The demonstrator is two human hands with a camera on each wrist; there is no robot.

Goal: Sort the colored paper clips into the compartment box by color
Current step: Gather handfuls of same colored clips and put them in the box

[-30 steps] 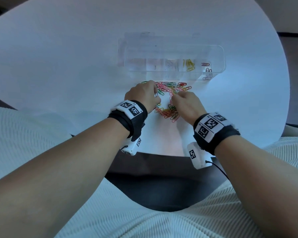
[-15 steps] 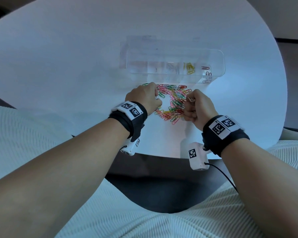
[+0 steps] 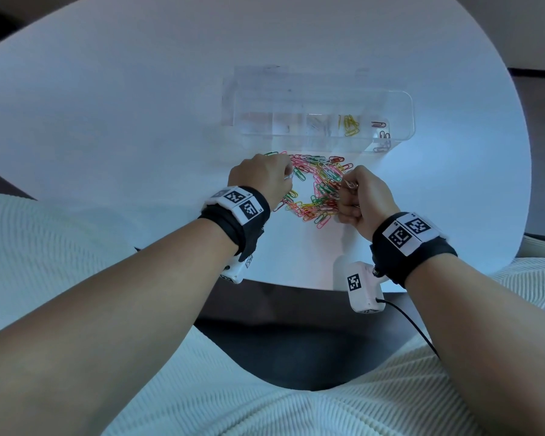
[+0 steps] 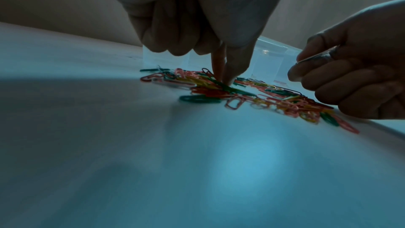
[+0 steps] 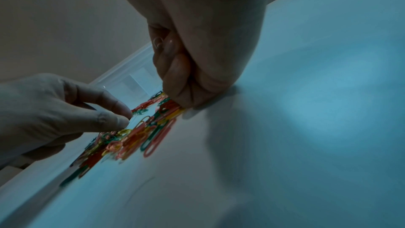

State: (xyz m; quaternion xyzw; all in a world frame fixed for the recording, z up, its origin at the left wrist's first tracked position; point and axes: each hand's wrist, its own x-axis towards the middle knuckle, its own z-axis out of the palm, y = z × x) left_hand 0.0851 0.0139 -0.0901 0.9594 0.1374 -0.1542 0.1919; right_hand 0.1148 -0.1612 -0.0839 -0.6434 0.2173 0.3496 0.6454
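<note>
Here the right hand (image 3: 361, 196) sits at the right edge of the paper clip pile (image 3: 315, 191), its grip closed in a pinch on one pale clip (image 3: 350, 184) held just above the heap. The left hand (image 3: 261, 180) works the left edge, thumb and forefinger pressed tip to tip down into the clips; in the left wrist view the fingertips (image 4: 228, 79) meet on a green one, though whether it is truly caught I cannot tell. The pile lies on the white counter (image 3: 107, 136), just in front of the clear compartment box (image 3: 403, 99), which so far holds a few yellow clips (image 3: 350, 124) and some dark ones (image 3: 381, 133) toward its right end. The likely trouble is tangling: the clips overlap closely, so a lifted one may drag neighbours along. The clear dividers are faint, so a clip could easily land in the wrong compartment.
</note>
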